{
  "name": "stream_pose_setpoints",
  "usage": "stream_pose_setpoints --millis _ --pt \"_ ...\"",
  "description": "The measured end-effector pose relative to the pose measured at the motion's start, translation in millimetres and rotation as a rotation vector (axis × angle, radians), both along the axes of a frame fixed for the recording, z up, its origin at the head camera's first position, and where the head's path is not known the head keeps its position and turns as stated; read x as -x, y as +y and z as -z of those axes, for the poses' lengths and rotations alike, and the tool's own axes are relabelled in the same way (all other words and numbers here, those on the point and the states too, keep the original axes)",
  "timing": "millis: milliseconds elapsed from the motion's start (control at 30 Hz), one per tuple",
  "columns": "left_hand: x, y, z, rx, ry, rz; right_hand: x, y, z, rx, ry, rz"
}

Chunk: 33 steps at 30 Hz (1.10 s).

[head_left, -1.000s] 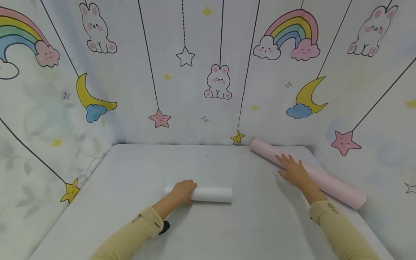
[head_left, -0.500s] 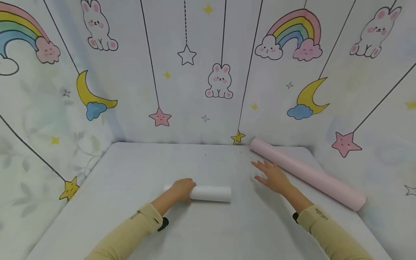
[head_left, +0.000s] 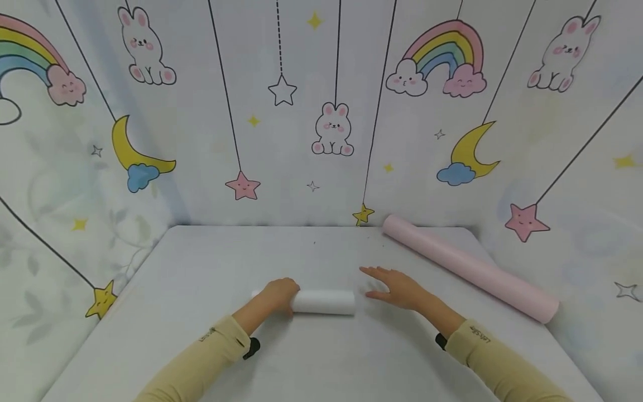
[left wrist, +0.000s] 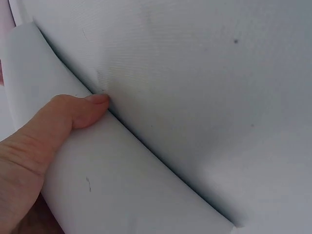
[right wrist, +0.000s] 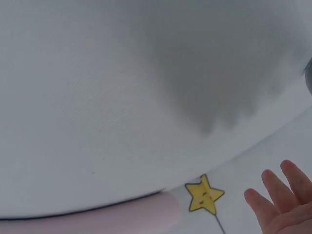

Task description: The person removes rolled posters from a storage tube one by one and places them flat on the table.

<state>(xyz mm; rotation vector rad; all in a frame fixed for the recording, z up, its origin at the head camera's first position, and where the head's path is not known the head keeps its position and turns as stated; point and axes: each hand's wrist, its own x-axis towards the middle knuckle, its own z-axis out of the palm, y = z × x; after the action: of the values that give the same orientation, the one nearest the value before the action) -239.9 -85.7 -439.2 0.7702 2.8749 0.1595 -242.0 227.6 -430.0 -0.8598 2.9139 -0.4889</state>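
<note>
White roll smooth, matt — paper-like, pink roll smooth, matt, tabletop finely textured, sleeves — matt cloth

Left fingers hide part of the white roll
In the left wrist view the lower edge crops the roll below the thumb; the other fingers are mostly hidden. The right wrist view crops the right fingers and, left of them, the pink roll; a grey shape above them is too cropped to name. Specks beyond the left fingers are too small to tell.
</note>
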Motion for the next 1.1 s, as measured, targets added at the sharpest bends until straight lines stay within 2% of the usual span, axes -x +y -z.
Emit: stream_pose_setpoints --millis 233,367,600,767,967,1100 --pt "-0.1 -1.4 1.1 0.019 0.023 0.028 -7.1 -26 7.9 -0.001 -0.086 -0.082" --pt "0.2 -1.2 2.6 0.006 0.024 0.029 -9.4 -37 12.9 -0.017 -0.104 -0.112" --pt "-4.5 -1.9 2.6 -0.003 0.038 0.035 -14.3 -51 20.7 -0.054 -0.048 -0.175" --pt "-3.8 -2.9 5.4 -0.015 0.040 0.041 -10.8 -56 22.9 -0.054 0.013 -0.222" --pt "-3.4 -4.8 15.7 -0.049 0.060 0.081 -11.6 -55 24.4 -0.095 0.038 -0.214" --pt "-4.4 -11.1 22.1 -0.126 0.123 0.153 -10.7 -54 22.1 -0.092 0.034 -0.208"
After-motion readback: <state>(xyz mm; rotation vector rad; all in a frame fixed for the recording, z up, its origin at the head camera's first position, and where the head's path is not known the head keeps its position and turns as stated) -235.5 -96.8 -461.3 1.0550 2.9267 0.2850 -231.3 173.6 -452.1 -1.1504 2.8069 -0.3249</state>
